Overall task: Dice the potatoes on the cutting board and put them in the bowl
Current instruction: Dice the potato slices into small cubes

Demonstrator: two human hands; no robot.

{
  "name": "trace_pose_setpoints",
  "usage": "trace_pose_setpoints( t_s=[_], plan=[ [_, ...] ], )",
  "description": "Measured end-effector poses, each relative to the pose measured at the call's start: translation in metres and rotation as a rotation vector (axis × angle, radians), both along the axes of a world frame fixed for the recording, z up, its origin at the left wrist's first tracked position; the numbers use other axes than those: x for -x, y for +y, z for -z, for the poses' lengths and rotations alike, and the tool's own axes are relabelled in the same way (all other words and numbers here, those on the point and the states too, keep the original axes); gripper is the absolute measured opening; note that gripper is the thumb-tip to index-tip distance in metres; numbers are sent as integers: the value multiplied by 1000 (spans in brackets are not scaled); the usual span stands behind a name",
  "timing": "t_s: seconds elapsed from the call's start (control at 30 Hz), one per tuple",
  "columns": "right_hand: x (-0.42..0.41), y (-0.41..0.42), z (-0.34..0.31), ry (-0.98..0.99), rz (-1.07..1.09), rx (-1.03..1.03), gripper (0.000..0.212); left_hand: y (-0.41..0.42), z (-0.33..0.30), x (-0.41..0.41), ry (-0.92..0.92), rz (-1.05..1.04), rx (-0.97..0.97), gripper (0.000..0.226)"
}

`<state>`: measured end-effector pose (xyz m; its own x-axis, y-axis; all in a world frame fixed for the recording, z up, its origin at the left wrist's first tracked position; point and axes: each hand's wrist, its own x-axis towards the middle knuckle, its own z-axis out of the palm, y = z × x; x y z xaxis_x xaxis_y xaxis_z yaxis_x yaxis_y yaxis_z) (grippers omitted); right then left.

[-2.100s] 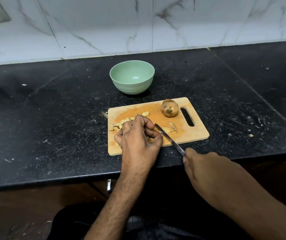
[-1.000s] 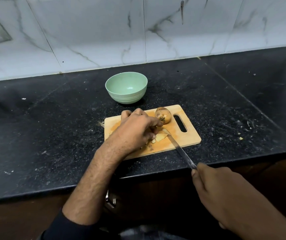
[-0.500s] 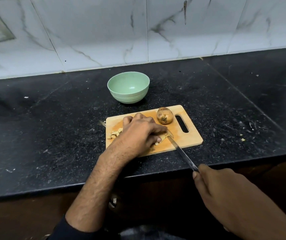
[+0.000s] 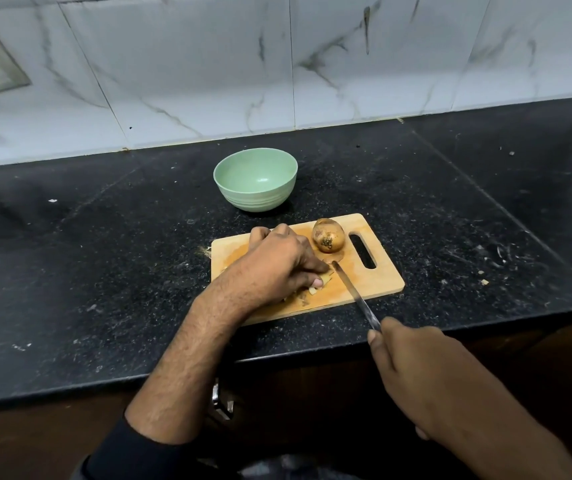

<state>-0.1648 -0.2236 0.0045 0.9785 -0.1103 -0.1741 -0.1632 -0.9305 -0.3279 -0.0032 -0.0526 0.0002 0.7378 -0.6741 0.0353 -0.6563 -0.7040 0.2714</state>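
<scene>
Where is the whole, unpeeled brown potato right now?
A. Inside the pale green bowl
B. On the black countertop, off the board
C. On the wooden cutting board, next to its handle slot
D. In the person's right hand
C: the whole brown potato sits on the wooden cutting board beside the handle slot, while the pale green bowl looks empty.

Black speckled desk (image 4: 104, 271)
A green bowl (image 4: 256, 180) and a wooden cutting board (image 4: 374, 282) sit on it, close together.
</scene>
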Motion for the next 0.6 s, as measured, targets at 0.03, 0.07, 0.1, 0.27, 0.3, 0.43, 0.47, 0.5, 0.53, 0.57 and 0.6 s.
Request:
trace_pose_setpoints(
  t_s=[0.03, 0.07, 0.1, 0.27, 0.3, 0.43, 0.47, 0.5, 0.53, 0.57, 0.6],
  plan=[
    [-1, 1, 0, -2, -1, 3, 33, 1, 0, 0, 14, -1, -1, 34],
    [-1, 2, 1, -4, -3, 7, 33, 2, -1, 0, 24, -2, -5, 34],
    [-1, 2, 0, -7, -6, 10, 33, 2, -2, 0, 28, -5, -11, 34],
    [-2, 5, 4, -18, -23, 7, 31, -6, -4, 0, 1, -38, -50, 32],
    [-2, 5, 4, -22, -28, 9, 31, -8, -5, 0, -5, -44, -58, 31],
    [-5, 7, 6, -45, -44, 8, 29, -9, -3, 5, -40, -104, -58, 28],
    [-6, 8, 7, -55, -48, 6, 28, -9, -1, 8, -59, -128, -58, 26],
    [-7, 9, 7, -64, -52, 3, 28, -10, 1, 13, -82, -155, -54, 23],
    [-8, 11, 7, -70, -56, 5, 28, -11, 3, 17, -107, -183, -44, 20],
    [-9, 12, 8, -74, -62, 10, 28, -12, 6, 22, -132, -212, -31, 19],
    [-10, 14, 8, -77, -70, 15, 28, -13, 8, 27, -158, -246, -18, 19]
  ],
)
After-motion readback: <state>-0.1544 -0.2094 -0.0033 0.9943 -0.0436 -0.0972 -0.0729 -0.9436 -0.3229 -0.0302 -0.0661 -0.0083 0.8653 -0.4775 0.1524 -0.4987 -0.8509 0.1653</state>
